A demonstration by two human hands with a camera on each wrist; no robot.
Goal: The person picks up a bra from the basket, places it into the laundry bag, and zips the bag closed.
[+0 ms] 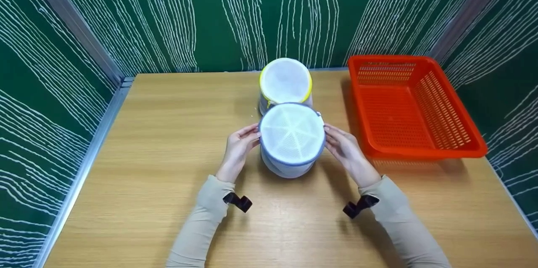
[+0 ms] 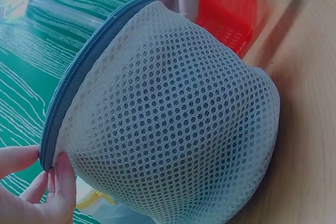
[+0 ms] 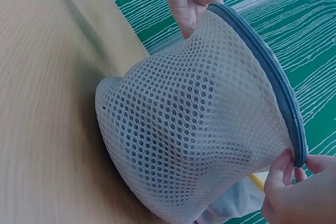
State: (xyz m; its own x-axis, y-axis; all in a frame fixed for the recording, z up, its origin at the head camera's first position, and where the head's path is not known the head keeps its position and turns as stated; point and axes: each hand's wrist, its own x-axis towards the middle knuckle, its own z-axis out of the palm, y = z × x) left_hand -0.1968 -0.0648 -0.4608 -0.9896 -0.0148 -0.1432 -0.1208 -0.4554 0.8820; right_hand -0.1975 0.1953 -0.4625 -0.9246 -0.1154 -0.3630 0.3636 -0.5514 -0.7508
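A round white mesh laundry bag (image 1: 292, 133) with a blue-grey zipped rim stands upright on the wooden table, its lid side facing up. My left hand (image 1: 240, 148) pinches the rim on the left, thumb and fingers on either side of the zip edge in the left wrist view. On the opposite side my right hand (image 1: 346, 150) pinches the rim close to the zip pull. The honeycomb mesh wall (image 2: 173, 108) bulges and creases below the rim. Right behind it stands a second mesh bag (image 1: 286, 80) with a yellow rim, partly hidden by the first.
A red plastic basket (image 1: 424, 152) with slotted walls stands at the right of the table (image 1: 180, 133). Green panels (image 1: 210, 45) with white wavy lines enclose the back and sides. Black straps with small cameras (image 1: 239, 201) sit on both wrists.
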